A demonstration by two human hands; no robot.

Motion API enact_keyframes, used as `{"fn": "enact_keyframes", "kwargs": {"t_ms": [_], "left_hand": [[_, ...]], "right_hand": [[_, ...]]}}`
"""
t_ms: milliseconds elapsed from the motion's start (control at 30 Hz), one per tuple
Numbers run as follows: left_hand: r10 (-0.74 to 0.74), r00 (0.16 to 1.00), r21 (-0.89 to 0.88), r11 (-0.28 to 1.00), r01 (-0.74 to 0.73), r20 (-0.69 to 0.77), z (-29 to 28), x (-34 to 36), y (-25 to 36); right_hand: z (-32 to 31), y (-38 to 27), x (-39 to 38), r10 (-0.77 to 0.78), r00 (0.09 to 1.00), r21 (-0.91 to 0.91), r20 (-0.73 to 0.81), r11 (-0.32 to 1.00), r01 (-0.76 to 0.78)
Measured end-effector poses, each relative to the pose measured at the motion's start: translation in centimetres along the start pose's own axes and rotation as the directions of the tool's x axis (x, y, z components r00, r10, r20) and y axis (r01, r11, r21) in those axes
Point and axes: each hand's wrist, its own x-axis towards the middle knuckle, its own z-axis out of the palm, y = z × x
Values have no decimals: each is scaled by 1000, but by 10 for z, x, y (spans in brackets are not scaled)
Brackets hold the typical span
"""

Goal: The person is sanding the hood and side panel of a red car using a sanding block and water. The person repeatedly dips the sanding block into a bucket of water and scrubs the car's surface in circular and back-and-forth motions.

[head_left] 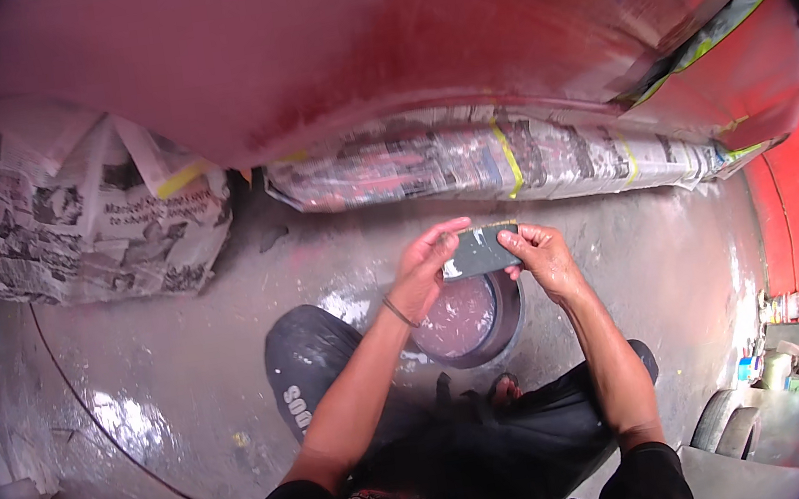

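My left hand (pixel 428 271) and my right hand (pixel 536 252) are both closed on a flat, dark grey rectangular pad (pixel 480 251), one at each end, my right thumb on its face. The pad has white smears and a tan edge along its top. Just beneath my hands a dark round bucket (pixel 506 326) on the floor holds murky pinkish liquid, partly hidden by the pad and my hands.
A red panel (pixel 341 35) overhangs newspaper-wrapped parts (pixel 429 165) with yellow tape and a wrapped bulky shape (pixel 63 223) at left. A cable (pixel 110 429) crosses the grey floor (pixel 182 359). Tires (pixel 725 424), cans (pixel 786 308) and metal sheets stand at right.
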Motion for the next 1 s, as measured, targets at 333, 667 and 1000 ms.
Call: {"fn": "enact_keyframes", "kwargs": {"t_ms": [333,667,1000], "left_hand": [[-314,947,813,566,135,61,-31,-32,0],[-575,793,799,565,208,200,-27,8,31],[-442,606,593,803,-60,661,70,-60,42]], "right_hand": [[0,-23,2,-240,967,-683,-81,720,121],[7,26,4,-148,988,-925,37,369,89],[-27,8,21,-207,967,-888,152,400,225]]}}
